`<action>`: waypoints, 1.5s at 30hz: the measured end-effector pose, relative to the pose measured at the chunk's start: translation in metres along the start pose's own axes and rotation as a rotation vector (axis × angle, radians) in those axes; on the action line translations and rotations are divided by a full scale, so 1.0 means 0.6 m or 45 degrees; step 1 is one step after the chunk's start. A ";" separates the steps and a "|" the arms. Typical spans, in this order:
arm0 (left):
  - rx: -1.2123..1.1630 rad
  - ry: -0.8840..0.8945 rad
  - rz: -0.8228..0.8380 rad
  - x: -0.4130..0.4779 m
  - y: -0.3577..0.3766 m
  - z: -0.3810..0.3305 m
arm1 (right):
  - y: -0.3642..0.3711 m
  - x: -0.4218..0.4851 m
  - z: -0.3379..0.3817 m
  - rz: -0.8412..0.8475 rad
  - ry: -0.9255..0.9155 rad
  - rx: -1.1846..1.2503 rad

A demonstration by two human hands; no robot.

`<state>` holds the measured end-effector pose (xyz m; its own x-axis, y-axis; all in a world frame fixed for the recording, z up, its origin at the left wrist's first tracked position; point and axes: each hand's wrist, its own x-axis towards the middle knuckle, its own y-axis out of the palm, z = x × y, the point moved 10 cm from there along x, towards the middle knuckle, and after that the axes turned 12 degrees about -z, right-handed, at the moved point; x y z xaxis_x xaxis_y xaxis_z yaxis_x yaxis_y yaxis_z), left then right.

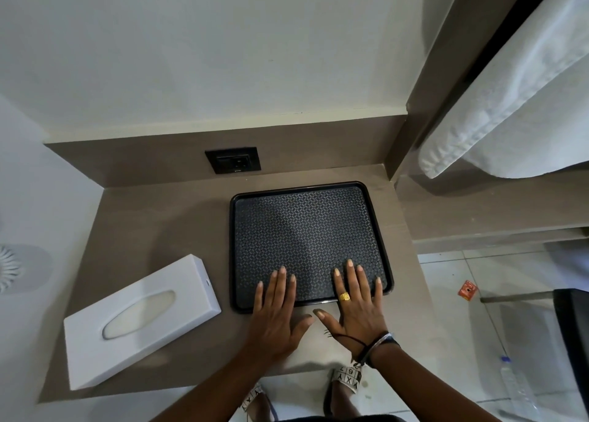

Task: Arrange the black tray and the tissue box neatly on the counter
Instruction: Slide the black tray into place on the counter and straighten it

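A black tray (306,227) with a patterned mat surface lies flat on the right half of the brown counter (159,224), nearly square to the back panel. My left hand (277,313) and my right hand (353,307) rest side by side, fingers spread flat over the tray's near rim, palms on the counter. Neither hand grips anything. A white tissue box (140,323) lies on the counter's left front, turned at an angle, its oval slot facing up. It sits a short gap left of the tray, untouched.
A black wall socket (232,160) is set in the back panel behind the tray. White bedding (516,103) hangs at the right. On the tiled floor at the right lie a small orange packet (468,290) and a plastic bottle (516,386). A dark chair edge (573,326) stands far right.
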<state>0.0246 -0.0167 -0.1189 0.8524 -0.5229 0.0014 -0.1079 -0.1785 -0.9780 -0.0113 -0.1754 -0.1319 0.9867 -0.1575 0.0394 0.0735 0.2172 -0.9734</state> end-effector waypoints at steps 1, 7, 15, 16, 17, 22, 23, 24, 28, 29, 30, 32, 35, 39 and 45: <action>0.001 -0.001 -0.002 0.006 -0.002 0.002 | 0.001 0.006 -0.001 0.004 0.010 -0.004; -0.004 -0.020 0.025 0.040 -0.008 0.019 | 0.006 0.041 0.001 0.006 0.042 0.008; -0.008 -0.026 0.012 0.082 -0.012 0.040 | 0.003 0.083 0.003 -0.026 0.049 0.020; -0.013 -0.035 0.021 0.087 -0.011 0.044 | 0.002 0.089 0.002 -0.025 0.053 0.017; -0.016 -0.044 0.028 0.092 -0.011 0.047 | 0.002 0.096 0.002 -0.020 0.059 0.016; -0.041 -0.052 0.009 0.103 -0.012 0.053 | 0.001 0.110 0.003 -0.009 0.063 0.012; -0.044 -0.048 0.001 0.103 -0.013 0.054 | -0.001 0.111 0.003 -0.015 0.056 0.003; -0.057 -0.047 -0.005 0.102 -0.015 0.054 | -0.003 0.110 0.004 -0.026 0.050 -0.005; -0.206 0.000 -0.100 0.097 -0.044 0.051 | -0.026 0.103 0.014 -0.103 0.004 0.003; -0.277 0.007 -0.156 0.095 -0.061 0.053 | -0.033 0.098 0.019 -0.126 -0.007 0.013; -0.360 -0.002 -0.230 0.095 -0.084 0.062 | -0.040 0.093 0.026 -0.147 -0.017 0.026; -0.478 -0.051 -0.381 0.092 -0.132 0.100 | -0.049 0.077 0.048 -0.183 -0.055 0.067; -0.401 -0.070 -0.353 0.075 -0.174 0.175 | -0.041 0.048 0.109 -0.167 -0.260 0.126; -0.140 -0.139 0.031 0.014 -0.167 0.297 | -0.003 0.012 0.211 -0.041 -0.548 0.209; 0.142 -0.341 0.500 -0.110 -0.128 0.442 | 0.050 -0.016 0.320 0.169 -0.675 0.156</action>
<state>0.1124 0.2521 -0.0993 0.8618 -0.2970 -0.4113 -0.4044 0.0874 -0.9104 0.0092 0.0178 -0.1179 0.9240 0.3781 0.0575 -0.0711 0.3176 -0.9456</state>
